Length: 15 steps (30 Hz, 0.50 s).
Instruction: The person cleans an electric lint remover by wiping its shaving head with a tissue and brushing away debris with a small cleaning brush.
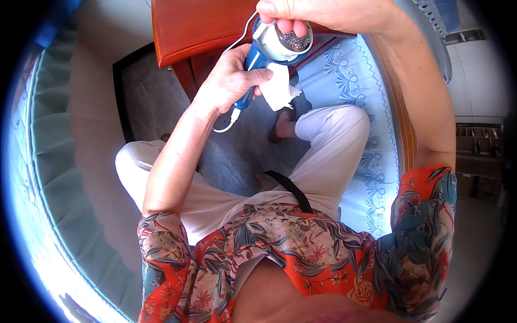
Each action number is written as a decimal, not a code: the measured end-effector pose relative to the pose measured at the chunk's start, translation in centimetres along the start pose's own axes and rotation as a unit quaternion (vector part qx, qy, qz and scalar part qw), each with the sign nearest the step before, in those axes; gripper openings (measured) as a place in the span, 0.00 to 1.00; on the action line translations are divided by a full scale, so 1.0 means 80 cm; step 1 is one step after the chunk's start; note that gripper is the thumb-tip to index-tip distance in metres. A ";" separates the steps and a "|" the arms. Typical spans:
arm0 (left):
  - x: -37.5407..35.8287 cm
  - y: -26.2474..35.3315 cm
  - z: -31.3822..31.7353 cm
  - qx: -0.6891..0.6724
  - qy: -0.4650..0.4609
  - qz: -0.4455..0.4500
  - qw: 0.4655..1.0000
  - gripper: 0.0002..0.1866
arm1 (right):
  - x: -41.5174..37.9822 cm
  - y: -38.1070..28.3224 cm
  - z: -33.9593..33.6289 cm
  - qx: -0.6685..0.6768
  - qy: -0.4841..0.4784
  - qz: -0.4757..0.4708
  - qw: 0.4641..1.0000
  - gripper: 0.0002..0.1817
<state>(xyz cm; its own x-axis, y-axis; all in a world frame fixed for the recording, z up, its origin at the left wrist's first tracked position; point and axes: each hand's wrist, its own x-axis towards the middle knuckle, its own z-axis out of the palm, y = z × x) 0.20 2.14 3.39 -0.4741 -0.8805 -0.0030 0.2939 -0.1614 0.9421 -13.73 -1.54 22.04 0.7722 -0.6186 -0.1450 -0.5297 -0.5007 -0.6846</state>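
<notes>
A blue handheld device with a white round head is held upright by my left hand, whose fingers wrap round its handle. A white tissue hangs from under my left thumb. At the top edge my right hand has its fingers bent over a dark, speckled round part at the device's head. Whether my right fingers grip that part or only touch it is hard to tell. A white cable is plugged into the bottom of the handle.
A reddish-brown wooden table stands ahead. On the right lies a light blue patterned cloth. My legs in white trousers are spread above a grey floor. Shelves stand at the far right.
</notes>
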 end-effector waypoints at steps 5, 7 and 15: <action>0.001 -0.003 -0.002 -0.007 -0.005 0.006 1.000 0.16 | 0.009 0.001 -0.001 -0.121 0.046 -0.009 0.992 0.11; 0.001 -0.003 0.000 -0.008 -0.003 0.005 1.000 0.14 | 0.011 0.009 -0.004 -0.149 0.067 -0.039 0.986 0.11; -0.001 0.003 0.002 -0.022 0.006 0.000 1.000 0.10 | 0.010 0.020 -0.012 -0.244 0.079 -0.072 0.964 0.11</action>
<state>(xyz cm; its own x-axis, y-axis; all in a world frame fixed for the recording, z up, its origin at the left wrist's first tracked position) 0.18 2.22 3.65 -0.4632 -0.8862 -0.0069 0.3304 -0.1799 0.9266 -14.32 -3.40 21.57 0.8077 -0.5861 0.0640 -0.5520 -0.7899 -0.2670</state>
